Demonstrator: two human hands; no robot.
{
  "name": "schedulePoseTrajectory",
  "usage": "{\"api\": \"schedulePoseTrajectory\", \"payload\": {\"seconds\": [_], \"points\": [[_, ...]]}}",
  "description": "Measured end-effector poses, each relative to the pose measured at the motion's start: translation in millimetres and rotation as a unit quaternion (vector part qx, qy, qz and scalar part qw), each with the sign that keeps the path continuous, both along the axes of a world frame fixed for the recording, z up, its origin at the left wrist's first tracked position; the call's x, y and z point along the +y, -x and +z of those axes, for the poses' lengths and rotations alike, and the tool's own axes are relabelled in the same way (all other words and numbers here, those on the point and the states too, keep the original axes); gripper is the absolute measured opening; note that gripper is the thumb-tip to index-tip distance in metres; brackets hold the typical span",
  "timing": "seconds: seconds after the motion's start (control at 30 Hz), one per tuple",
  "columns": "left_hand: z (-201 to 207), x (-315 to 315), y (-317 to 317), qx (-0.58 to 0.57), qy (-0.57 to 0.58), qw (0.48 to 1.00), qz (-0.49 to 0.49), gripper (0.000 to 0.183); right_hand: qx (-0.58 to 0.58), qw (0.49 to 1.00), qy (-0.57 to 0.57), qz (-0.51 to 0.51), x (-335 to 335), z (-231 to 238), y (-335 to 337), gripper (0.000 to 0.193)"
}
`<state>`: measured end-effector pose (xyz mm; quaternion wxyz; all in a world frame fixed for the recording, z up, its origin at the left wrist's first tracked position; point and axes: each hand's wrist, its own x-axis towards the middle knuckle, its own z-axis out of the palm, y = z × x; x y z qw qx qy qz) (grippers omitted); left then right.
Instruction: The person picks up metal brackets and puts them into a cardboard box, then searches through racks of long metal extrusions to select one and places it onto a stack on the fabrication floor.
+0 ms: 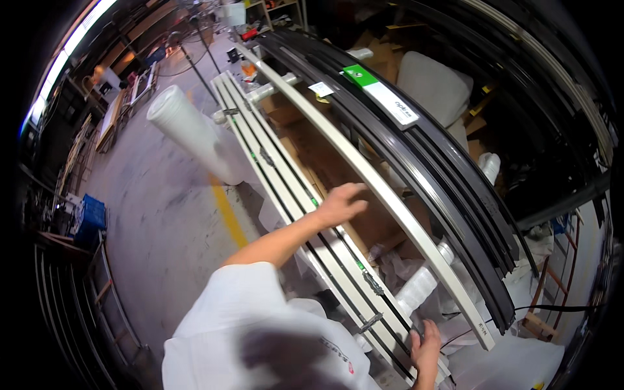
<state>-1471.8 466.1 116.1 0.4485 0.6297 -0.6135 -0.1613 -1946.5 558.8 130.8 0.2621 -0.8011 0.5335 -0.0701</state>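
Observation:
Long white aluminium profiles (333, 261) with black grooves and small dark hardware pieces lie side by side in front of me. My left hand (342, 205) is above their far edge, fingers stretched toward a single long white bar (338, 140), with nothing visible in it. At the near end, my right hand (426, 348) is beside the profiles' right edge with its thumb and fingers apart; I cannot tell whether it touches them. Beyond the single bar lies a stack of dark profiles (416, 156) bearing a green and white label (380, 94).
Wrapped crossbars (417, 286) support the profiles. A large roll of white foam wrap (195, 133) stands on the left, beside a yellow floor line (226, 211). Cardboard (325, 153) lies below the bars. A blue crate (90, 218) and metal racks (107, 292) are at the far left.

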Motion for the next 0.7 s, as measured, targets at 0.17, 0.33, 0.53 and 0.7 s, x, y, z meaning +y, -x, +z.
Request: {"api": "schedulePoseTrajectory", "payload": {"seconds": [0.17, 0.33, 0.53, 0.7], "points": [[-19, 110, -120, 0.298, -0.072, 0.904, 0.297, 0.023, -0.025, 0.998, -0.019, 0.048, -39, -3, -88, 0.039], [-66, 139, -245, 0.49, 0.012, 0.77, 0.408, 0.018, -0.08, 0.99, -0.067, 0.094, -79, -24, -177, 0.04], [-150, 103, -371, 0.605, 0.035, 0.664, 0.438, 0.032, -0.051, 0.955, -0.288, 0.054, -122, -85, -254, 0.057], [-147, 60, -408, 0.75, -0.039, 0.577, 0.322, 0.055, 0.041, 0.868, -0.492, -0.057, -113, -83, -292, 0.053]]}}
